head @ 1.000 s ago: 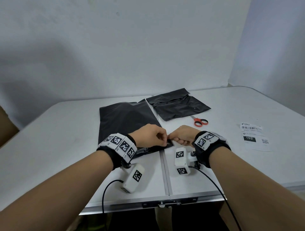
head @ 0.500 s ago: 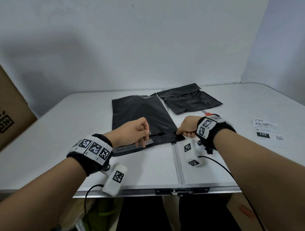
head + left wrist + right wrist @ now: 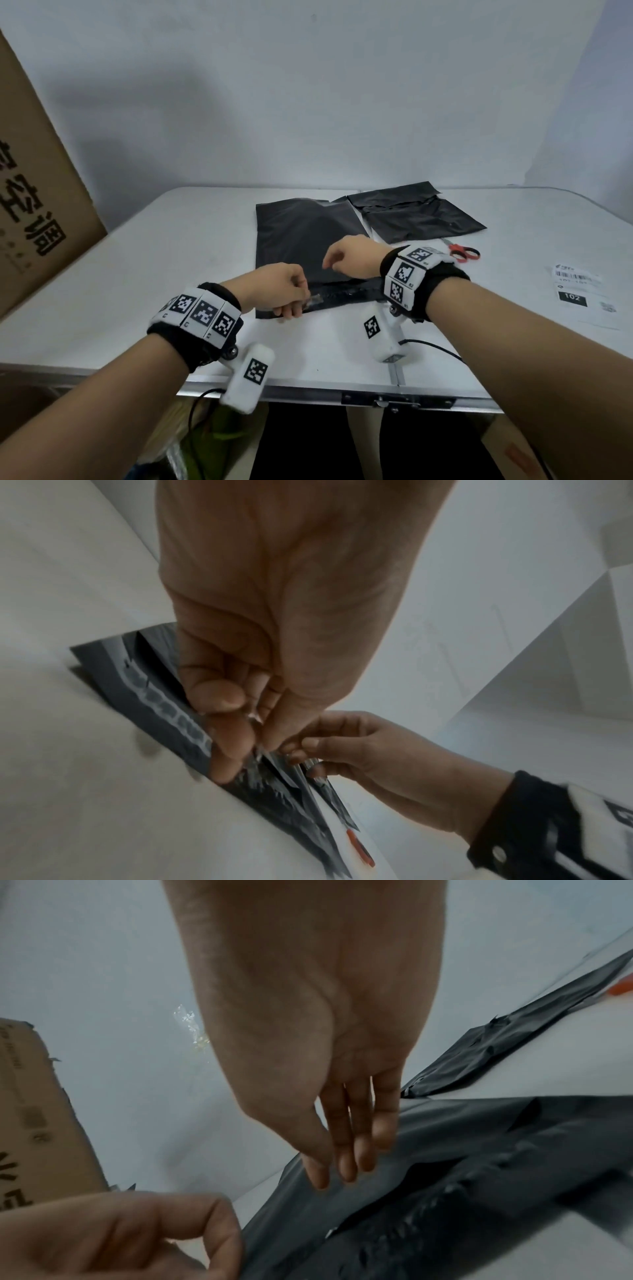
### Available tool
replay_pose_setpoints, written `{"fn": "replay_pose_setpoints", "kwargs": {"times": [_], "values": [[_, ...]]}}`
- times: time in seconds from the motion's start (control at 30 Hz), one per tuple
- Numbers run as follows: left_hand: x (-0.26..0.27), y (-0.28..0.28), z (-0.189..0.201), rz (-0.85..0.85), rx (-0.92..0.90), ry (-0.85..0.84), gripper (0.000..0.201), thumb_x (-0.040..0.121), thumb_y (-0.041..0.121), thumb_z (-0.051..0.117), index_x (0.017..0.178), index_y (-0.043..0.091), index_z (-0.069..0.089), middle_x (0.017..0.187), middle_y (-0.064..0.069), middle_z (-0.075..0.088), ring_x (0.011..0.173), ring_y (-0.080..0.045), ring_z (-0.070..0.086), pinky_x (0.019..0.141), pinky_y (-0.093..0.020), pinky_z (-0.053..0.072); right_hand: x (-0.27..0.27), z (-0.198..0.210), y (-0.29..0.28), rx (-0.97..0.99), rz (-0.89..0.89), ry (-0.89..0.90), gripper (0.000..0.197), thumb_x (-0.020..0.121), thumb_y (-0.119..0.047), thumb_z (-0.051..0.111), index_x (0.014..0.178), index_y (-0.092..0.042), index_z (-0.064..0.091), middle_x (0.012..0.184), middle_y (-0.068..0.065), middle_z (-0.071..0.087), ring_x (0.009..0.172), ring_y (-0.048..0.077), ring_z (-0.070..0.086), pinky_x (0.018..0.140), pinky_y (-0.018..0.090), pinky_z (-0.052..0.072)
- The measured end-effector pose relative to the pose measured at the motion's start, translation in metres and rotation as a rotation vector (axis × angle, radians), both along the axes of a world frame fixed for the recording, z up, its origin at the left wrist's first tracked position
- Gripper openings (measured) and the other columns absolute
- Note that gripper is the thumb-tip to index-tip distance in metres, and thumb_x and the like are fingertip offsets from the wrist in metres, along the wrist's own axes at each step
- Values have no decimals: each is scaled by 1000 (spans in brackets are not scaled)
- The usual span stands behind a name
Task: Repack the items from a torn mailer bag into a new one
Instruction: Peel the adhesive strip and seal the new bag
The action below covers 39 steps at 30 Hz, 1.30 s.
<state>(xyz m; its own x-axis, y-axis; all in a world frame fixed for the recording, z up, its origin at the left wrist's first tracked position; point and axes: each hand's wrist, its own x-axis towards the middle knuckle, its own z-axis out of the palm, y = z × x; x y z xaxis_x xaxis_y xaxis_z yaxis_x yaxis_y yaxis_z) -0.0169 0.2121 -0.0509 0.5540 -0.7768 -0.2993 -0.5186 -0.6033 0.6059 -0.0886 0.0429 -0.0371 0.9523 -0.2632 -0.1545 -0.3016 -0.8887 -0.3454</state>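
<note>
Head view: left hand point(image 3: 281, 291) pinches clear strip point(image 3: 317, 302) on black mailer point(image 3: 301, 236).

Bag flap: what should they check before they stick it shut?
1. Liner off the flap: not ok. The left hand pinches it right at the flap.
2. Things inside the new bag: cannot tell. It lies flat and nothing shows.
3. Bag held steady: cannot tell. The right hand is over it with straight fingers, but touch is unclear.
4. Scissors away from the flap: ok. They lie near the torn bag.
5. Label ready: ok. It lies on the table, off to the right.
</note>
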Motion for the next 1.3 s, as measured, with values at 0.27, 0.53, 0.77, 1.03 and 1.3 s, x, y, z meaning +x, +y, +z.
{"fn": "replay_pose_setpoints", "kwargs": {"times": [0.27, 0.53, 0.77, 1.03, 1.3], "values": [[25, 34, 13, 83, 1, 127, 31, 86, 45, 63, 77, 17, 73, 54, 8, 40, 52, -8, 35, 54, -19, 32, 6, -8, 11, -64, -5, 98, 27, 86, -11, 55, 103, -22, 73, 114, -2, 70, 108, 19, 63, 92, 27, 50], [60, 58, 20, 704, -816, 279, 26, 91, 29, 57, 68, 17, 57, 57, 4, 39, 50, -11, 33, 52, -21, 32, 11, -10, 18, -182, 20, 126, 35, 90, -8, 46, 117, -19, 66, 123, 6, 65, 113, 28, 60, 95, 31, 49], [72, 41, 35, 887, -1140, 86, 27, 95, 22, 46, 70, 20, 56, 63, 4, 49, 54, -8, 44, 56, -20, 42, 11, -10, 28, -320, 81, 207, 39, 87, -2, 45, 118, -14, 65, 120, 10, 65, 108, 31, 63, 93, 37, 53], [42, -7, 33, 201, -557, 93, 17, 93, 20, 57, 88, 9, 69, 82, 0, 67, 77, -11, 61, 82, -24, 51, 7, 8, 8, -28, 1, -122, 28, 86, -11, 57, 109, -21, 69, 112, -2, 67, 101, 14, 60, 87, 23, 46], [38, -52, 46, -55, -389, -227, 9, 86, 30, 65, 90, 25, 72, 99, 7, 72, 100, -10, 63, 92, -25, 44, 6, 15, -20, 714, -83, -468, 29, 85, -9, 66, 114, -6, 64, 94, 12, 68, 80, 16, 66, 68, 19, 55]]}}
